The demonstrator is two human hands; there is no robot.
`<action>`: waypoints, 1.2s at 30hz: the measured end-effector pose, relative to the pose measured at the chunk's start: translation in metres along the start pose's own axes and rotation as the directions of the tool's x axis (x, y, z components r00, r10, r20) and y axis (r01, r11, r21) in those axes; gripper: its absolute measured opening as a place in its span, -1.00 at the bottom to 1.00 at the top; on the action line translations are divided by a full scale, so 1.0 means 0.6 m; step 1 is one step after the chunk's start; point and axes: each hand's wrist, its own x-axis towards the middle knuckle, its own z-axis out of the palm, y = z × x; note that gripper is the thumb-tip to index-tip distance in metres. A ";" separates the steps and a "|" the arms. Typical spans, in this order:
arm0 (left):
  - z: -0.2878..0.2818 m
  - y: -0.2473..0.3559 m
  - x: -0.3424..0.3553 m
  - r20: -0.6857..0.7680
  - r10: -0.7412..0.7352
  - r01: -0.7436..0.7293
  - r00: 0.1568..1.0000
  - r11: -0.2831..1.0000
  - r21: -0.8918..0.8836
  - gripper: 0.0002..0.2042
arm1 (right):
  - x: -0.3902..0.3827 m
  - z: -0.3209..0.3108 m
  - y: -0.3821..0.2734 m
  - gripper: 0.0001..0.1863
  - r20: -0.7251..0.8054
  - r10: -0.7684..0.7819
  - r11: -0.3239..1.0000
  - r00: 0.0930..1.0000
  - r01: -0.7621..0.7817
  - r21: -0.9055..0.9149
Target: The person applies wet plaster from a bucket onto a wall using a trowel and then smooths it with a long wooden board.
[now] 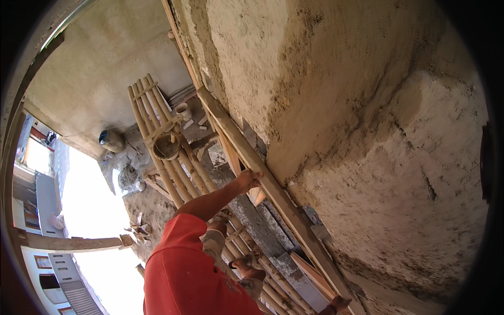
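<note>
Wooden board (286,207) lies against left hand (249,181) and right hand (339,304)

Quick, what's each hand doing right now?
Left hand: closed, holding the long wooden board.
Right hand: against the same board; grip can't be told.

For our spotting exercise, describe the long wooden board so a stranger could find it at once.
Find the big rough wall filling the right side. Along its left edge, the long wooden board slants down rightward. Unlike the round bamboo poles farther left, it is flat-sided, with left hand and right hand on it.
</note>
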 end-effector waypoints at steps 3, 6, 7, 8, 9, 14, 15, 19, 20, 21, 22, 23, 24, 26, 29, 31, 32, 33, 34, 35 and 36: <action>0.005 0.017 -0.007 -0.011 0.007 -0.007 1.000 1.000 0.015 -0.60 | -0.007 0.009 -0.009 -0.76 0.025 -0.056 0.998 0.998 0.057 -0.033; 0.018 0.035 -0.019 -0.046 0.009 -0.008 0.999 1.000 0.019 -0.60 | -0.020 0.021 -0.019 -0.74 -0.021 -0.009 1.000 1.000 0.010 0.025; 0.024 0.041 -0.022 -0.058 0.009 -0.008 0.998 1.000 0.018 -0.59 | -0.026 0.026 -0.024 -0.73 -0.051 0.030 0.997 0.998 -0.026 0.069; 0.026 0.045 -0.026 -0.064 0.024 -0.025 0.998 1.000 -0.002 -0.60 | -0.033 0.029 -0.027 -0.72 -0.002 0.024 0.998 1.000 -0.024 0.060; 0.031 0.048 -0.030 -0.070 0.037 -0.039 0.997 0.999 -0.022 -0.61 | -0.042 0.032 -0.032 -0.72 0.045 0.019 0.999 0.999 -0.022 0.050; 0.039 0.056 -0.040 -0.037 0.057 -0.059 0.998 0.997 -0.055 -0.59 | -0.092 0.051 -0.058 -0.69 0.019 -0.017 1.000 1.000 0.016 0.016; 0.040 0.057 -0.041 -0.029 0.064 -0.066 0.998 0.996 -0.061 -0.58 | -0.098 0.053 -0.062 -0.69 0.027 -0.016 1.000 1.000 0.015 0.015; 0.051 0.072 -0.052 -0.044 0.093 -0.096 0.995 0.993 -0.071 -0.57 | -0.087 0.047 -0.078 -0.70 0.030 -0.009 1.000 1.000 0.008 0.013; 0.056 0.078 -0.056 -0.040 0.079 -0.081 0.996 0.995 -0.057 -0.56 | -0.075 0.041 -0.081 -0.70 0.037 0.001 1.000 0.999 -0.001 0.014; 0.061 0.087 -0.061 -0.037 0.067 -0.069 0.997 0.997 -0.044 -0.55 | -0.061 0.034 -0.082 -0.71 0.048 0.011 1.000 0.999 -0.012 0.014; 0.063 0.097 -0.068 -0.063 0.044 -0.046 0.997 0.999 -0.025 -0.54 | -0.045 0.028 -0.083 -0.71 0.059 0.022 1.000 0.998 -0.023 0.014; 0.070 0.105 -0.074 -0.029 0.066 -0.067 0.997 0.997 -0.028 -0.54 | -0.031 0.021 -0.082 -0.72 0.104 -0.004 1.000 0.995 0.001 0.031; 0.076 0.113 -0.080 -0.024 0.076 -0.076 0.997 0.997 -0.026 -0.54 | -0.019 0.019 -0.080 -0.73 0.149 -0.031 0.998 0.988 0.024 0.049; 0.087 0.129 -0.092 0.000 0.094 -0.094 0.996 0.995 -0.021 -0.54 | -0.005 0.021 -0.077 -0.74 0.155 -0.023 0.999 0.988 0.016 0.045; 0.100 0.147 -0.107 0.028 0.110 -0.110 0.994 0.994 -0.014 -0.55 | -0.018 0.040 -0.077 -0.75 0.124 -0.008 0.999 0.992 0.002 0.045; 0.107 0.155 -0.113 0.001 0.101 -0.101 0.995 0.995 0.001 -0.55 | -0.043 0.059 -0.080 -0.75 0.118 -0.005 0.999 0.993 0.000 0.046; 0.111 0.161 -0.115 0.011 0.118 -0.118 0.993 0.993 0.000 -0.55 | -0.059 0.067 -0.083 -0.75 0.117 -0.004 0.999 0.993 -0.002 0.051; 0.113 0.164 -0.118 0.003 0.121 -0.121 0.993 0.993 0.009 -0.54 | -0.073 0.075 -0.084 -0.75 0.115 -0.001 0.999 0.993 -0.005 0.050; 0.116 0.166 -0.122 -0.024 0.112 -0.111 0.993 0.993 0.026 -0.54 | -0.086 0.081 -0.087 -0.75 0.111 -0.001 0.999 0.994 -0.004 0.050; 0.118 0.171 -0.125 0.000 0.131 -0.131 0.991 0.991 0.019 -0.54 | -0.097 0.088 -0.087 -0.75 0.109 -0.002 0.999 0.994 -0.004 0.053; 0.121 0.174 -0.128 0.005 0.137 -0.137 0.991 0.990 0.020 -0.54 | -0.106 0.092 -0.089 -0.76 0.105 0.000 0.999 0.995 -0.005 0.054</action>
